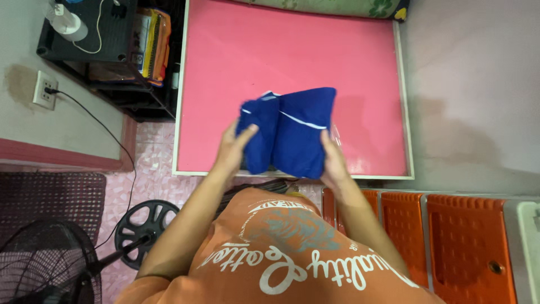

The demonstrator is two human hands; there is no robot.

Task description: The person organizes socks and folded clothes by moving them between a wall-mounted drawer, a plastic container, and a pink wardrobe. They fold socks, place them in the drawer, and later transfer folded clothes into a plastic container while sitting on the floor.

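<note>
Holding a folded blue garment [289, 132] between both hands, the person keeps it just above the near part of a pink tabletop [225, 67]. The garment is a thick bundle with a thin white stripe running across its right half and a bit of white trim at its top left. The left hand [233, 147] is clamped on the bundle's left edge, thumb over the front of the cloth and the other fingers behind it. The right hand [333, 160] grips the lower right corner, its fingers pressed against the fabric's side. Whether the bundle's underside touches the tabletop cannot be told.

The tabletop has a pale frame [179, 112] along its sides. At its far edge lies a green flowered cushion [337, 7]. The person wears an orange shirt [281, 253] with white lettering on it.

To the left of the tabletop stands a black shelf unit [112, 50] holding books or packets, with a small white device and a cord on top. A wall socket [44, 89] with a black cable plugged in sits further left. On the tiled floor at lower left is a black standing fan [50, 264] with a round base. At lower right, orange plastic drawers [461, 247] stand just beside the person.
</note>
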